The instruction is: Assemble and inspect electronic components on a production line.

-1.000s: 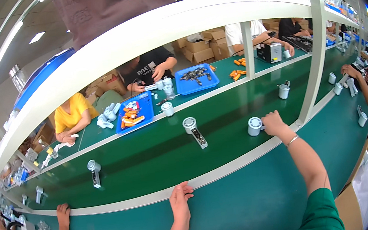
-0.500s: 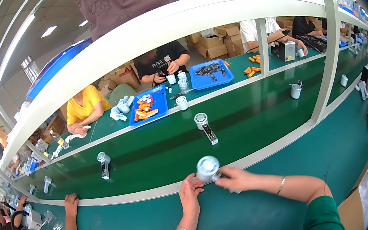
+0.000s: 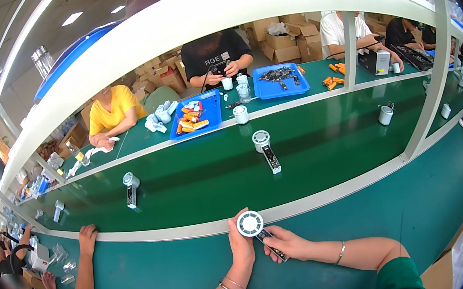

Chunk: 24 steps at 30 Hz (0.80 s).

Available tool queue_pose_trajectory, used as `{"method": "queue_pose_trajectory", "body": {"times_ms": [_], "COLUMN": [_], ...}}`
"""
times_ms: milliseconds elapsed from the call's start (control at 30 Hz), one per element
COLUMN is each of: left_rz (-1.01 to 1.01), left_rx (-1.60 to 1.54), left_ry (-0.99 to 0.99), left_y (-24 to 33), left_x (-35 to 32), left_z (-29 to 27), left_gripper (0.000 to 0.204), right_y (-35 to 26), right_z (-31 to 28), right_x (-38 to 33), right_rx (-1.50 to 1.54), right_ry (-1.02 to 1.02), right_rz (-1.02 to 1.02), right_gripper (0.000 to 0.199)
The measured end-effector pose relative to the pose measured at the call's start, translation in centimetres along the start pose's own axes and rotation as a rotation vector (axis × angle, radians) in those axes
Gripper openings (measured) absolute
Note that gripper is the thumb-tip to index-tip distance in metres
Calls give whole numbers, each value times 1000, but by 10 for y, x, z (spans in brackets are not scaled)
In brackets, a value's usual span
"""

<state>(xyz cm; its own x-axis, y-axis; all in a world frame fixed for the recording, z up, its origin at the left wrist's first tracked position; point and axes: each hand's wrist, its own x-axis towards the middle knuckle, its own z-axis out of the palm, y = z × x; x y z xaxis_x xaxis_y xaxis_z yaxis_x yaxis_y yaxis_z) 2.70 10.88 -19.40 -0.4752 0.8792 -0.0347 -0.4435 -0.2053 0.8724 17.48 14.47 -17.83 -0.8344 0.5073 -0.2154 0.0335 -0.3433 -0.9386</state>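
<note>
A white handheld fan, with a round slotted head and an open handle showing a dark circuit board, is held in front of me above the bench. My left hand cups the head from its left side, its fingers partly hidden behind it. On the other side, my right hand grips the handle between thumb and fingers. The fan's head tilts up to the left and its handle slants down to the right.
Beyond the metal rail lies a green belt carrying several similar fans. Blue trays with orange cells and dark parts stand across it. A white post rises at the right. A co-worker's arm rests at the left.
The fan has come nearer and slightly left, its head turned more to face me. My left hand, apart from it before, now holds the head. The right hand has kept the handle.
</note>
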Motion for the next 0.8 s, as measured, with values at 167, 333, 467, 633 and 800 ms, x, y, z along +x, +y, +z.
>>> {"method": "queue_pose_trajectory", "body": {"times_ms": [167, 333, 467, 633, 800], "left_rz": [-2, 0, -6, 29, 36], "left_rx": [-9, -21, -19, -16, 21], "left_ry": [24, 9, -2, 36, -71], "left_y": [-1, 0, -3, -3, -3], "left_x": [0, 1, 2, 0, 1], "left_z": [-2, 1, -3, 2, -2], "left_gripper": [58, 57, 57, 60, 62], "right_y": [8, 9, 2, 1, 1], "right_z": [2, 3, 8, 7, 3], "right_x": [-1, -3, -10, -9, -7], "right_rx": [14, -41, -57, -106, -74], "right_ry": [18, 30, 43, 84, 125], "right_rz": [-88, -169, -213, -231, -288], "right_gripper": [37, 36, 37, 37, 38]}}
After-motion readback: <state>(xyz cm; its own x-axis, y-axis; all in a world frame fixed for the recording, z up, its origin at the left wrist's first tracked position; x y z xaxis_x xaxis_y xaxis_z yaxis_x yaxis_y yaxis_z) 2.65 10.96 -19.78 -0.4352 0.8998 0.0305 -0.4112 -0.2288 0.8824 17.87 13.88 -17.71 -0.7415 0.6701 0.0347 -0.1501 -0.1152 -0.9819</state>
